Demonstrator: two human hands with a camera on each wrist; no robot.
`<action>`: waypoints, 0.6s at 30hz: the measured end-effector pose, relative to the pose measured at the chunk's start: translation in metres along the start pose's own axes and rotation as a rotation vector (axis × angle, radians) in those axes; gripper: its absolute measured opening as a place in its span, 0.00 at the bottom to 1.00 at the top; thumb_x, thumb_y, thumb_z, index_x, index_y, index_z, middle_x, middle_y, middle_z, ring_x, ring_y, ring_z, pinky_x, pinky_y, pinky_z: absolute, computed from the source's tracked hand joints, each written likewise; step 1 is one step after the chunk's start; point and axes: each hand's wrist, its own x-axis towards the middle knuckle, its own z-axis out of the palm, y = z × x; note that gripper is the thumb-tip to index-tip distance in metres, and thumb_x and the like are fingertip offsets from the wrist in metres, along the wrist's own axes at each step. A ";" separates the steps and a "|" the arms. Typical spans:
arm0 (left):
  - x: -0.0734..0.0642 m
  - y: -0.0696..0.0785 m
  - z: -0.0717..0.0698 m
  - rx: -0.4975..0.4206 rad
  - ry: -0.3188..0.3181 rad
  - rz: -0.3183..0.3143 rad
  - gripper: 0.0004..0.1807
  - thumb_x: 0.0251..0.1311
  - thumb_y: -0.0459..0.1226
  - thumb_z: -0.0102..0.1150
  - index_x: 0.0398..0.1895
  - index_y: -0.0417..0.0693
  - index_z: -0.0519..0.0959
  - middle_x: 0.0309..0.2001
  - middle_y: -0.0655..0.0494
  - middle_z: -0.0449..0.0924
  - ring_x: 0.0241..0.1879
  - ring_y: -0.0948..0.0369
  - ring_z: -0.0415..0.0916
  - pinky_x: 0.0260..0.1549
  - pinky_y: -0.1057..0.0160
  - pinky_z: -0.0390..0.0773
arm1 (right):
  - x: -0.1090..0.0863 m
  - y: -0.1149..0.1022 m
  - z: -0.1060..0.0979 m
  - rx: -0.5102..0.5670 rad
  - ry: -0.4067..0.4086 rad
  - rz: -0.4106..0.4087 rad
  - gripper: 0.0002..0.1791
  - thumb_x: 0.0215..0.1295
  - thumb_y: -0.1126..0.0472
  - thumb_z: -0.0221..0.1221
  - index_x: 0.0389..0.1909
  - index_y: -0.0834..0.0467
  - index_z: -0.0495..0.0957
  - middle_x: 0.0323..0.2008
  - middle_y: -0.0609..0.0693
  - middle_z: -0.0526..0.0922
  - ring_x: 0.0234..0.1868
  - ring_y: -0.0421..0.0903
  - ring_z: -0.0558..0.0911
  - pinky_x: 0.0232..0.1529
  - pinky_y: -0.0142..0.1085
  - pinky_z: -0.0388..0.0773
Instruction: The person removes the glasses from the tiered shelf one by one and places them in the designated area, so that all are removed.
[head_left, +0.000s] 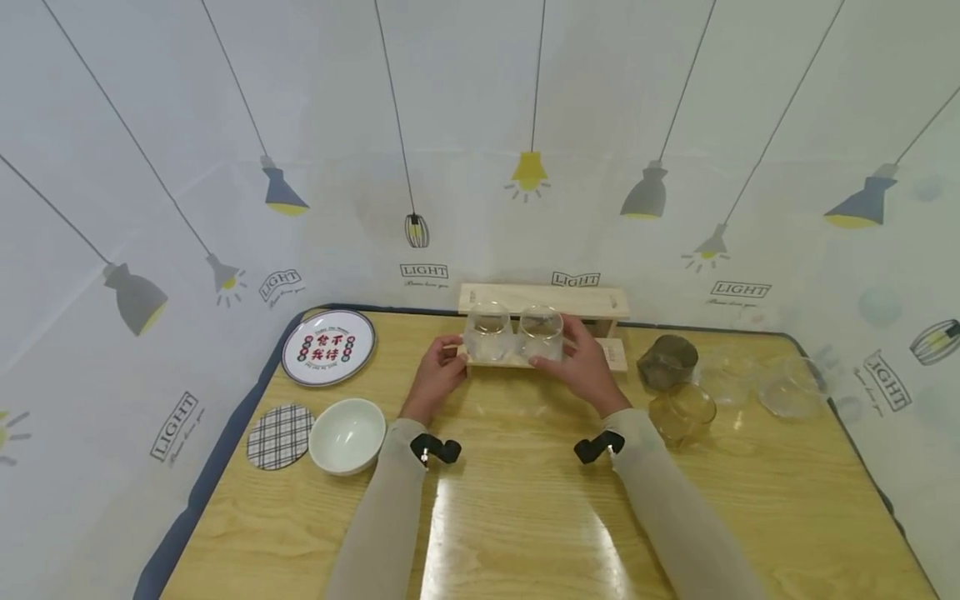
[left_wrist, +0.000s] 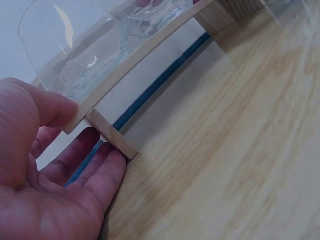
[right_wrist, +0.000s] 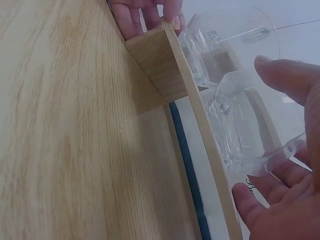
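Two clear glasses stand side by side on a low wooden stand at the back of the table. My left hand grips the stand's left end; in the left wrist view the thumb lies on the board and the fingers are at the wooden leg. Around the right-hand glass is my right hand, thumb on the near side and fingers at the far side, low by the board. The stand's left leg meets the tabletop in the right wrist view.
Behind is a longer wooden shelf against the printed wall. At left are a plate, a white bowl and a checked coaster. At right stand a grey glass, an amber glass and two clear glasses.
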 end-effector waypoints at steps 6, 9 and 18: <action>0.000 -0.002 -0.001 0.013 0.004 -0.010 0.21 0.72 0.29 0.59 0.66 0.43 0.74 0.49 0.48 0.76 0.44 0.61 0.78 0.42 0.64 0.83 | 0.000 0.000 0.005 -0.023 0.006 0.010 0.49 0.62 0.49 0.76 0.79 0.49 0.62 0.76 0.59 0.69 0.77 0.64 0.69 0.75 0.60 0.68; -0.001 -0.001 -0.001 0.022 0.005 -0.006 0.21 0.72 0.29 0.59 0.66 0.44 0.74 0.49 0.48 0.76 0.45 0.60 0.78 0.43 0.64 0.83 | -0.001 -0.001 0.005 -0.023 0.011 0.009 0.48 0.62 0.50 0.76 0.79 0.51 0.62 0.76 0.59 0.69 0.78 0.64 0.68 0.75 0.60 0.67; -0.002 0.002 0.001 0.019 0.008 -0.004 0.20 0.72 0.29 0.59 0.65 0.43 0.74 0.49 0.48 0.76 0.44 0.60 0.77 0.43 0.64 0.83 | -0.014 -0.009 0.000 -0.038 0.010 -0.015 0.49 0.59 0.52 0.78 0.78 0.53 0.64 0.69 0.60 0.74 0.75 0.65 0.72 0.69 0.62 0.74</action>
